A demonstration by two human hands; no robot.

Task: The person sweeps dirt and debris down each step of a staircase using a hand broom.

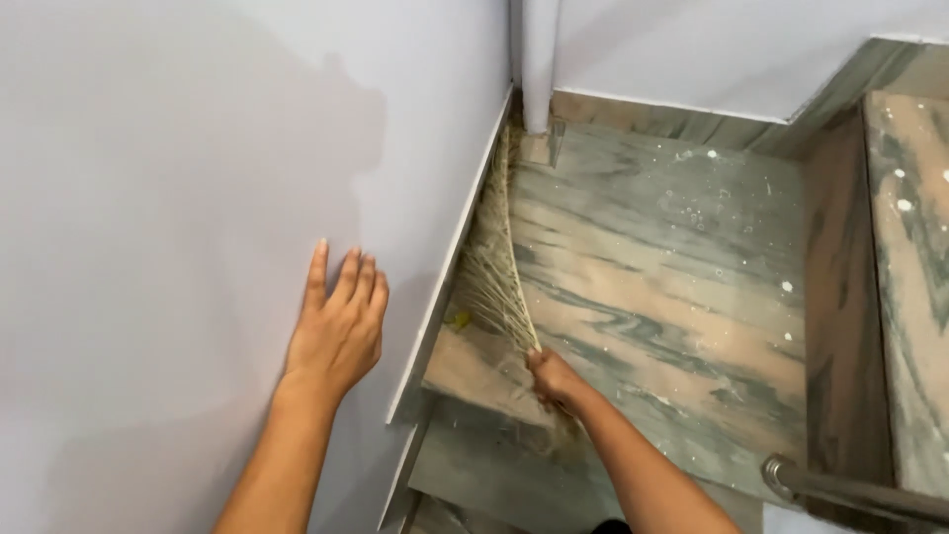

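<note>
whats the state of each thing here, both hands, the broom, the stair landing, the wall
left hand: open, flat against the pale grey wall
right hand: closed around the straw-coloured grass broom
straw-coloured grass broom: bristles fanned out along the wall's white skirting
green-and-brown veined marble landing: dusty, flecked with white spots
metal handrail: untouched, at lower right

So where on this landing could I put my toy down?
The marble landing is bare from the broom across to the step riser. It is crowded along the wall's skirting, where the right hand holds the broom; the left hand rests on the wall.
</note>
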